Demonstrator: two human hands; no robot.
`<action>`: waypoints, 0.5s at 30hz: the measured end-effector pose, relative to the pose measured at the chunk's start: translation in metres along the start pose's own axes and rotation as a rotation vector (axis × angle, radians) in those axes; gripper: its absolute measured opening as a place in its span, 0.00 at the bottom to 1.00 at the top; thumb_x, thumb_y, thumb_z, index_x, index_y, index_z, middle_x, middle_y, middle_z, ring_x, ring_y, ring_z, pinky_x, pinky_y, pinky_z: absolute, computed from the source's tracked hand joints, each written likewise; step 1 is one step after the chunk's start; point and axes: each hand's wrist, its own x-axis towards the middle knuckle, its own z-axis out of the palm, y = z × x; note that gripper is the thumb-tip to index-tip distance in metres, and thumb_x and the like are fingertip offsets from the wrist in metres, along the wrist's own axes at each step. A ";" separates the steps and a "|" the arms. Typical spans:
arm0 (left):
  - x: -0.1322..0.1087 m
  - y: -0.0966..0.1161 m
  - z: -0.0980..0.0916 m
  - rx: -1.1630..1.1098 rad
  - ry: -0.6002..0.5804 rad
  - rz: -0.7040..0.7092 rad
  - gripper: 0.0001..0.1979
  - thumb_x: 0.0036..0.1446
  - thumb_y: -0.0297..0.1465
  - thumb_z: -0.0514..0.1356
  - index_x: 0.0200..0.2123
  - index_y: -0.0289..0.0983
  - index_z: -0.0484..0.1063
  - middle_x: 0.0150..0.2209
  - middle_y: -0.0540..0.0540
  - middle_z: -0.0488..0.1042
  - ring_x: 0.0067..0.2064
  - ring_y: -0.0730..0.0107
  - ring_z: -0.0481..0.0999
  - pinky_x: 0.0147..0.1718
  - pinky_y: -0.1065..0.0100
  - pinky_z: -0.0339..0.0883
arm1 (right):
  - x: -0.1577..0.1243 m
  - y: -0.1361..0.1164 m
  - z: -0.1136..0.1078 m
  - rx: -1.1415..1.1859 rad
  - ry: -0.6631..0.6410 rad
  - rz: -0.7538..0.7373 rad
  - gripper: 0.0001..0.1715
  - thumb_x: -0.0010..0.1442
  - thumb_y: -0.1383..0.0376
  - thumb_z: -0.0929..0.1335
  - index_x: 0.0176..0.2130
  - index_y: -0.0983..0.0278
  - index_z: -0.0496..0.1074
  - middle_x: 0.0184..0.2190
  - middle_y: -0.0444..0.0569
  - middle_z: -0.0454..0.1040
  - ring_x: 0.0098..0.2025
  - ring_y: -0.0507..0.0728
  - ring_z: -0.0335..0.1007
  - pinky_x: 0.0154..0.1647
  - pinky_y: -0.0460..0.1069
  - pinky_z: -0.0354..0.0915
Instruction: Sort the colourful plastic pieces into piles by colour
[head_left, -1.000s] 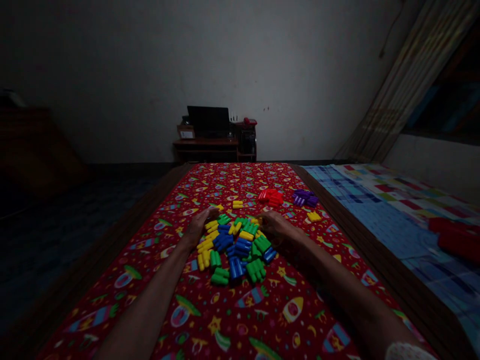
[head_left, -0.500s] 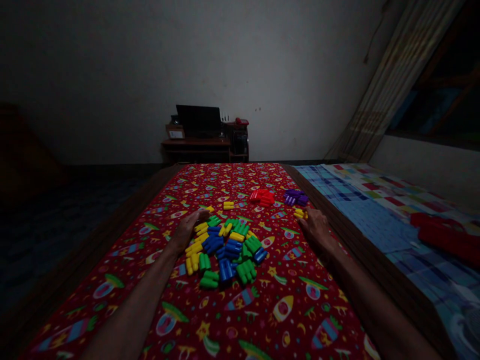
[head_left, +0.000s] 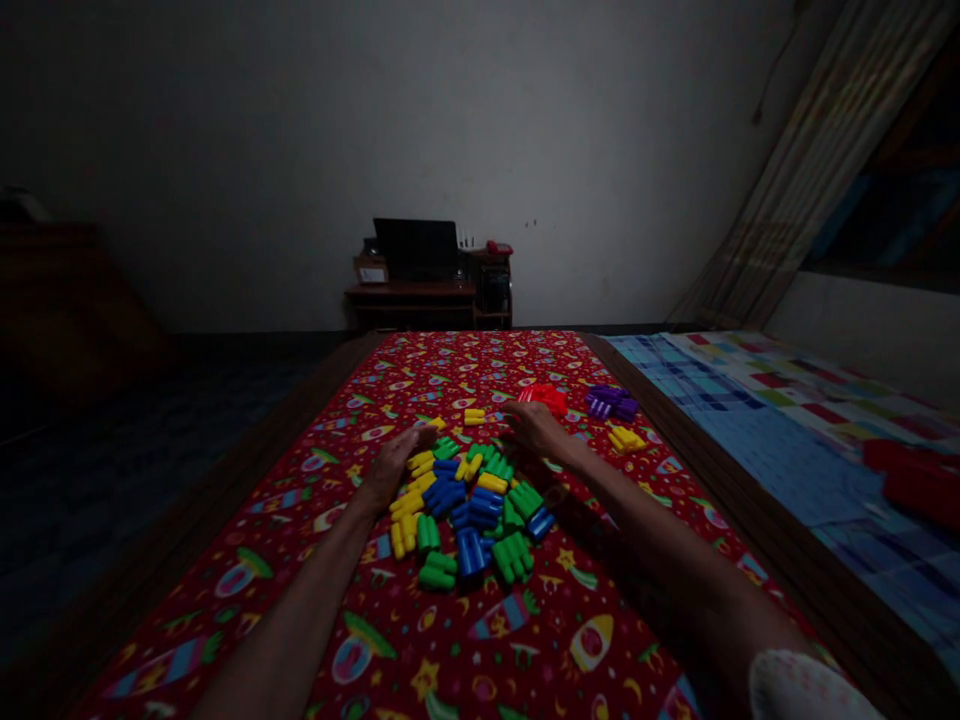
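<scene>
A heap of coloured plastic blocks [head_left: 469, 505], yellow, blue and green, lies on the red patterned cloth [head_left: 570, 620]. My left hand [head_left: 391, 465] rests flat at the heap's left edge, fingers stretched out and touching yellow blocks. My right hand [head_left: 534, 427] hovers low at the heap's far right corner, just in front of a small red pile [head_left: 548, 398]. Its fingers point left, loosely apart, and nothing shows in them.
A purple pile [head_left: 611, 403] and a yellow pile [head_left: 626, 438] sit near the cloth's right edge, and one yellow block [head_left: 474, 416] lies beyond the heap. A checked mat [head_left: 757, 420] lies to the right. A low desk with a dark screen [head_left: 420, 262] stands by the far wall.
My right hand went from the heap out to the yellow pile at the right, then came back to the heap's far corner. My left hand stayed in place.
</scene>
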 end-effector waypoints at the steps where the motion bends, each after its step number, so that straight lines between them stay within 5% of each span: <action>1: 0.000 0.000 0.000 0.004 0.001 0.000 0.32 0.45 0.57 0.61 0.41 0.35 0.77 0.46 0.38 0.79 0.52 0.47 0.75 0.54 0.51 0.65 | 0.016 -0.006 0.008 0.009 -0.027 -0.020 0.18 0.61 0.70 0.62 0.49 0.68 0.72 0.40 0.57 0.77 0.40 0.58 0.72 0.39 0.49 0.63; 5: -0.002 0.000 0.001 -0.004 -0.006 -0.003 0.34 0.44 0.58 0.60 0.42 0.34 0.77 0.46 0.36 0.79 0.51 0.46 0.75 0.53 0.51 0.66 | 0.056 -0.016 0.037 0.056 -0.127 -0.075 0.18 0.57 0.73 0.64 0.48 0.68 0.72 0.40 0.56 0.77 0.39 0.57 0.72 0.38 0.47 0.63; 8: -0.002 0.000 0.001 -0.010 -0.007 -0.006 0.35 0.44 0.58 0.61 0.42 0.34 0.77 0.47 0.36 0.78 0.51 0.46 0.75 0.53 0.52 0.66 | 0.056 -0.013 0.047 0.083 -0.134 -0.066 0.13 0.59 0.69 0.66 0.44 0.67 0.74 0.35 0.53 0.78 0.35 0.55 0.72 0.35 0.46 0.63; 11: -0.003 0.001 0.001 0.007 -0.008 -0.008 0.35 0.45 0.58 0.60 0.43 0.34 0.77 0.48 0.36 0.78 0.52 0.46 0.74 0.52 0.53 0.66 | 0.031 -0.003 0.038 0.087 -0.050 -0.075 0.14 0.61 0.66 0.66 0.45 0.66 0.73 0.35 0.53 0.77 0.36 0.55 0.71 0.37 0.46 0.63; 15: -0.001 -0.001 -0.001 0.014 -0.015 -0.013 0.33 0.45 0.58 0.60 0.41 0.35 0.77 0.47 0.37 0.78 0.52 0.46 0.74 0.53 0.52 0.66 | -0.028 0.028 -0.003 0.076 0.225 0.020 0.18 0.63 0.61 0.63 0.49 0.66 0.72 0.40 0.56 0.77 0.38 0.57 0.72 0.41 0.49 0.65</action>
